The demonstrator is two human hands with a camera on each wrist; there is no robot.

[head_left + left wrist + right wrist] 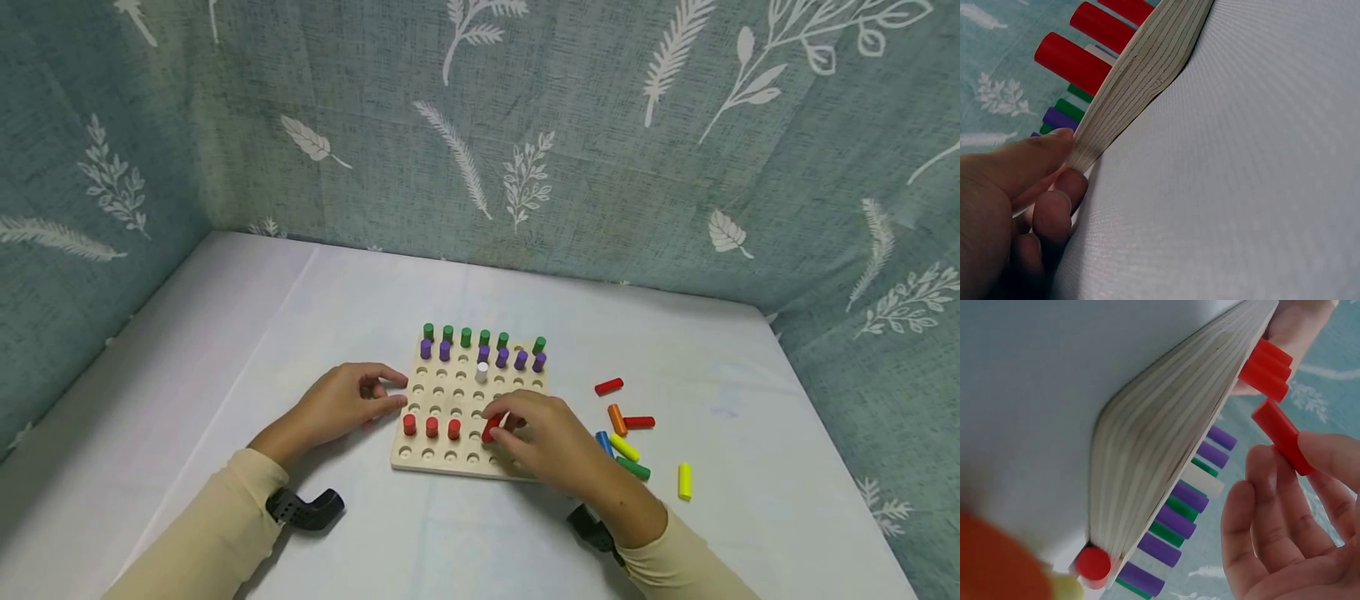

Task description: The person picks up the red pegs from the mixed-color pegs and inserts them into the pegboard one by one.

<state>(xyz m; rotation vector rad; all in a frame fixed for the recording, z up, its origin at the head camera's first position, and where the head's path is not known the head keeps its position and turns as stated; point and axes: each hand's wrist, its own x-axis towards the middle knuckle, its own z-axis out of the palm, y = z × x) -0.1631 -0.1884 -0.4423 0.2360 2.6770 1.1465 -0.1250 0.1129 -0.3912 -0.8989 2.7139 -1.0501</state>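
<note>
A wooden pegboard [439,447] lies on the table, with green pegs [466,338] and purple pegs [502,359] in its far rows. A white peg [482,373] stands nearer the middle, and three red pegs [432,427] stand towards the front left. My left hand [341,410] touches the board's left edge with thumb and index fingertips set apart; the left wrist view shows its thumb [1054,145] against that edge. Over the board's front part, my right hand [555,433] pinches another red peg [1280,432], tilted and above the surface.
Right of the board lie loose pegs: red pegs [609,387], an orange peg [617,419], a blue peg [603,442], yellow pegs [685,482] and a green peg [633,468]. A patterned fabric wall [375,150] rises behind the white table [360,292].
</note>
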